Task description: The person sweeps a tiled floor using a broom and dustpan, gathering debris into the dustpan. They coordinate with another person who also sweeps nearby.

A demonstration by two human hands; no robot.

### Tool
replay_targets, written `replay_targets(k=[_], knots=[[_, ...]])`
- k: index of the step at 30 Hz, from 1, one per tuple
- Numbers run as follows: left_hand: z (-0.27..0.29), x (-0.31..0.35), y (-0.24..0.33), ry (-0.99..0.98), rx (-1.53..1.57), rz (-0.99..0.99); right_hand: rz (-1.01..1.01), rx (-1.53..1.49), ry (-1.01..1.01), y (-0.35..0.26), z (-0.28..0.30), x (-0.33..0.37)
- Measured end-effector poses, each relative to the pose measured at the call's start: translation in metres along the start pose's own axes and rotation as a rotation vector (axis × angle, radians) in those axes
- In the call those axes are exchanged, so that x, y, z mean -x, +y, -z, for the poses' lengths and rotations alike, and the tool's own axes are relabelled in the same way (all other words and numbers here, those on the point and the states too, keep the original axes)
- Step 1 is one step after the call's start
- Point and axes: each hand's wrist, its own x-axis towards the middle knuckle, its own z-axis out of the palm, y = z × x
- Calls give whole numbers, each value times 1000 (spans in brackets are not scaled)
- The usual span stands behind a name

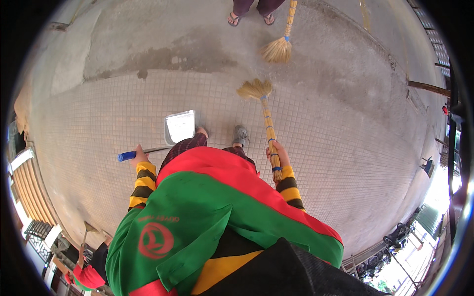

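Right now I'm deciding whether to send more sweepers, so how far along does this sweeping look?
Mid-sweep, by the look of it. Done: the tiled floor shows no obvious litter. In hand: the right hand grips a straw broom, the left hand holds a dustpan by its blue-tipped handle; the pan looks empty. Left: the stained concrete beyond, where another person's broom works.

- Straw-bristled broom (266,116), its rough handle bound with blue bands
- Pale, smooth plastic dustpan (179,126) on a thin metal shaft with blue plastic grip
- Matt, small-tiled floor (345,148)
- Rough grey concrete (163,34) beyond
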Motion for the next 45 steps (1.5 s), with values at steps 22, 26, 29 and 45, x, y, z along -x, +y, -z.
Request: replay_targets(k=[22,26,29,45], knots=[[4,5,6,-21,-1,41,115,472,193,73,-9,-38],[0,24,10,58,8,-12,128,563,313,69,13,4],[0,33,16,50,16,21,202,686,324,74,15,40],[28,84,1,1,24,-68,282,1258,98,32,41,78]])
